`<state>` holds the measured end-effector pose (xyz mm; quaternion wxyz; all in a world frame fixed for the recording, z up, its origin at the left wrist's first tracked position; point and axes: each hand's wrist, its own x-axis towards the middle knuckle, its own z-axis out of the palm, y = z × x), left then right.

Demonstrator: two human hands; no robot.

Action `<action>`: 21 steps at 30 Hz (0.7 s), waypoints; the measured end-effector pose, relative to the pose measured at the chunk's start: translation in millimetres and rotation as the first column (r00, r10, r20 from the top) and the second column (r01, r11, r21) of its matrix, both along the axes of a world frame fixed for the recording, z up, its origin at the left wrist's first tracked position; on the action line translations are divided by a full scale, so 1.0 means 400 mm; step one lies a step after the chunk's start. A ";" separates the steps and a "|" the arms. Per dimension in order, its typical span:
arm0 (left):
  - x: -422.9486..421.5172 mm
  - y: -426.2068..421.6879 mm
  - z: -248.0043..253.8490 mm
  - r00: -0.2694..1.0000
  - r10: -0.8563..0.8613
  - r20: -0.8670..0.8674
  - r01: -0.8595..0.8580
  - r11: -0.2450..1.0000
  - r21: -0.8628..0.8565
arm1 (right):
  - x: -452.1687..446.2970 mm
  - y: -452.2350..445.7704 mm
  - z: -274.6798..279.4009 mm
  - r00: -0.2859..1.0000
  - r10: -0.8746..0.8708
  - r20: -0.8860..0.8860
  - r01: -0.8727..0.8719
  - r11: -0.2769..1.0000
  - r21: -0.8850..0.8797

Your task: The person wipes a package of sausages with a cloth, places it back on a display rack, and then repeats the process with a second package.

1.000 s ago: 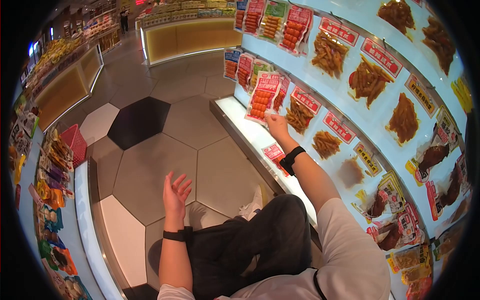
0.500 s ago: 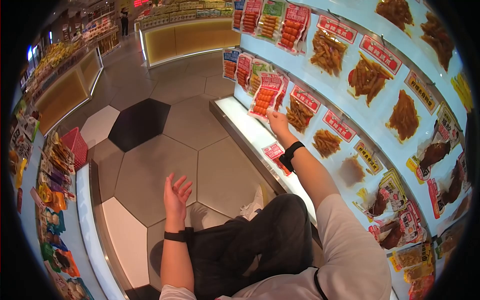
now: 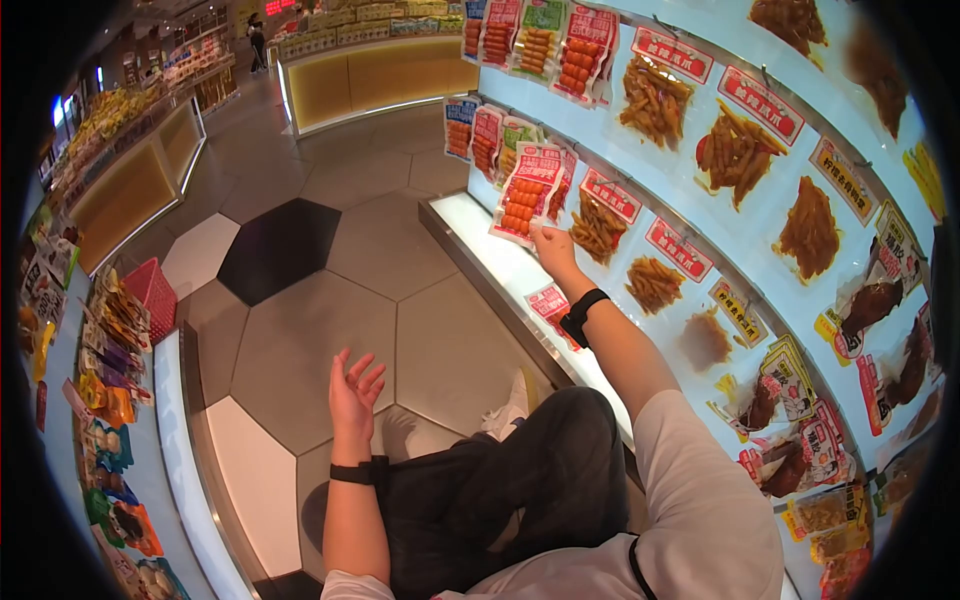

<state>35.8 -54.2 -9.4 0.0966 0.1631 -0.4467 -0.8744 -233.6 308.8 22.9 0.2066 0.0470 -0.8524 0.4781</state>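
Note:
My right hand [image 3: 553, 250] grips the lower right corner of a red and white sausage pack [image 3: 524, 195], which is tilted a little at the lower hanging row of the lit wall. Whether the pack still hangs on its hook I cannot tell. More sausage packs [image 3: 487, 140] hang right behind and beside it. My left hand [image 3: 354, 390] is over the grey floor, palm up, fingers spread, holding nothing. Another red pack [image 3: 550, 306] lies on the lit ledge below my right wrist.
Bags of chicken feet [image 3: 655, 97] and other packed meats [image 3: 868, 305] hang along the right wall. A lit ledge [image 3: 480, 240] runs beneath. At left stand a snack shelf [image 3: 110, 390] and a pink basket [image 3: 152, 295]. A person [image 3: 257, 42] is far back.
The gripped sausage pack has shifted slightly left and down with my right hand. My left hand has hardly moved. The far person has changed stance.

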 end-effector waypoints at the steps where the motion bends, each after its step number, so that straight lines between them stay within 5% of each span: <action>1: -0.001 -0.001 -0.001 1.000 0.000 0.000 0.000 1.000 0.003 | 0.000 0.001 0.002 1.000 -0.006 -0.003 0.006 1.000 0.008; 21: -0.004 0.000 -0.009 1.000 -0.005 0.016 0.005 1.000 0.010 | -0.092 0.051 -0.089 0.986 -0.169 0.003 0.168 0.981 -0.097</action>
